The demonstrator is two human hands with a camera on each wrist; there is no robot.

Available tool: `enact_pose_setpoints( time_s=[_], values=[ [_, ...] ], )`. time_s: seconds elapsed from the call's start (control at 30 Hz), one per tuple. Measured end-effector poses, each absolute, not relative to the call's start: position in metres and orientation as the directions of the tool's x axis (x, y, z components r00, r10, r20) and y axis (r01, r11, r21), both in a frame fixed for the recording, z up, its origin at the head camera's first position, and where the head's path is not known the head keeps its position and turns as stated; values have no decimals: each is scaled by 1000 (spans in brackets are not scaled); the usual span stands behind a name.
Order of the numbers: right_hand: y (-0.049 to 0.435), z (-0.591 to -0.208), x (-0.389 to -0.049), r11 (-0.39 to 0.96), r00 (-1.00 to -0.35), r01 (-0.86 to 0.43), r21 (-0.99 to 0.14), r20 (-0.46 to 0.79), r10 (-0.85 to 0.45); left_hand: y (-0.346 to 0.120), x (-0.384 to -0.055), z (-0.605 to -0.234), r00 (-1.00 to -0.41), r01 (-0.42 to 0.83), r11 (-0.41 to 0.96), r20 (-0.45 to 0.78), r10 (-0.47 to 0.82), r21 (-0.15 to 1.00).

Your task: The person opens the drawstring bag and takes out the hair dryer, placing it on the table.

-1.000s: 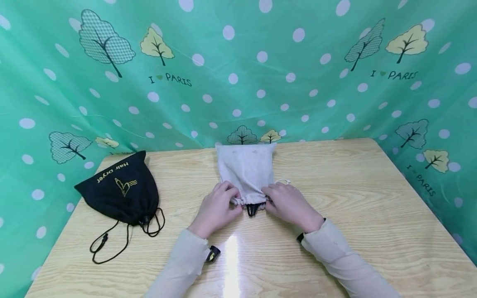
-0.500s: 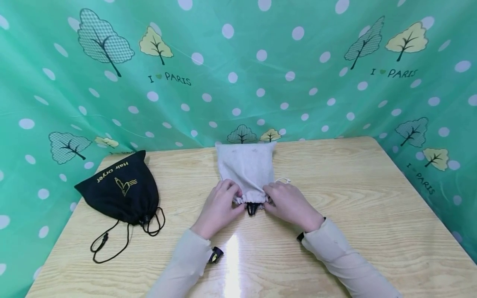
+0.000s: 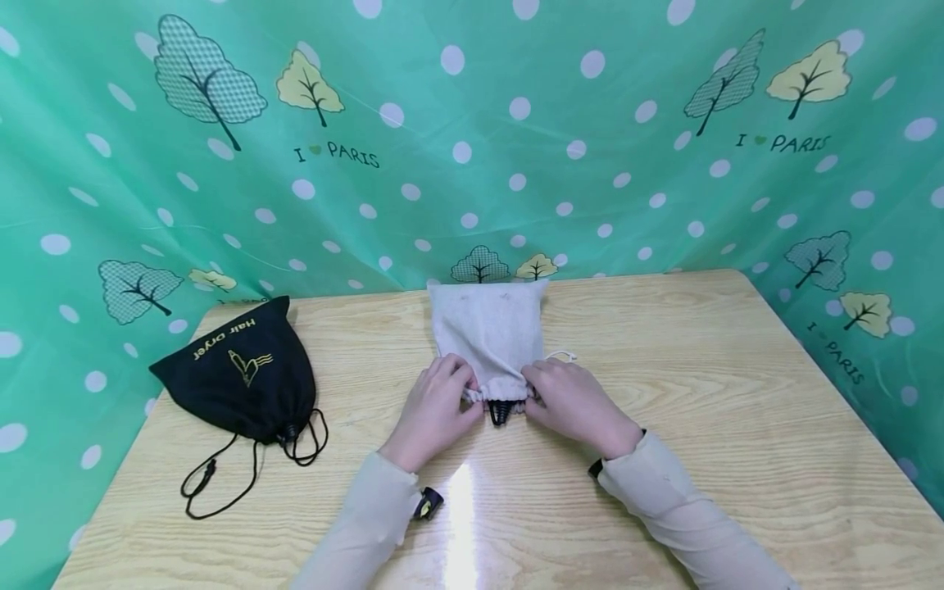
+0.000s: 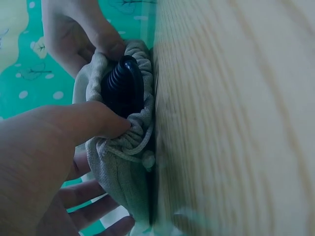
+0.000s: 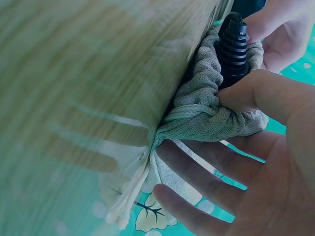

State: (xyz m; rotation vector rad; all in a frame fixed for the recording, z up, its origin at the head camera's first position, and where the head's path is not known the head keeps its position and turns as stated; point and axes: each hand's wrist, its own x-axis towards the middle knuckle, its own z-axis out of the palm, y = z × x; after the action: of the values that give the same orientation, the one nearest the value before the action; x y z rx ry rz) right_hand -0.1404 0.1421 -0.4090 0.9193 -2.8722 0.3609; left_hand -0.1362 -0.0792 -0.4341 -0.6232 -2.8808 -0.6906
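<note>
A light grey drawstring bag (image 3: 487, 324) lies flat at the table's middle, its gathered mouth toward me. Out of that mouth pokes a black ribbed end with a loop (image 5: 232, 54); whatever else it belongs to is hidden in the cloth. My left hand (image 3: 435, 401) pinches the left side of the mouth, its thumb pressed on the inner rim in the left wrist view. On the opposite side, my right hand (image 3: 575, 401) pinches the rim between thumb and fingers. A white drawstring (image 5: 129, 194) trails from the bag past the right fingers.
To the left lies a black drawstring bag (image 3: 243, 377) with "Hair Dryer" lettering, its black cord (image 3: 221, 512) looped on the wooden table (image 3: 701, 369). A green dotted curtain (image 3: 472, 180) hangs behind the table and along both sides.
My left hand has shifted slightly to the right along with the left edge of the bag's mouth. The right hand and the black bag have stayed nearly still.
</note>
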Motion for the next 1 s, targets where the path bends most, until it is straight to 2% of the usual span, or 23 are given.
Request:
enact_pose_setpoints(
  time_s=[0.5,1.0],
  values=[
    [145,-410,-142,784,-813,-583,-214,141,-565,-81,-136,-434,-923,384,827,151,354,411],
    [146,-407,-143,793,-835,-549,-265,129,-535,-80,-136,-431,-922,386,831,169,347,401]
  ],
)
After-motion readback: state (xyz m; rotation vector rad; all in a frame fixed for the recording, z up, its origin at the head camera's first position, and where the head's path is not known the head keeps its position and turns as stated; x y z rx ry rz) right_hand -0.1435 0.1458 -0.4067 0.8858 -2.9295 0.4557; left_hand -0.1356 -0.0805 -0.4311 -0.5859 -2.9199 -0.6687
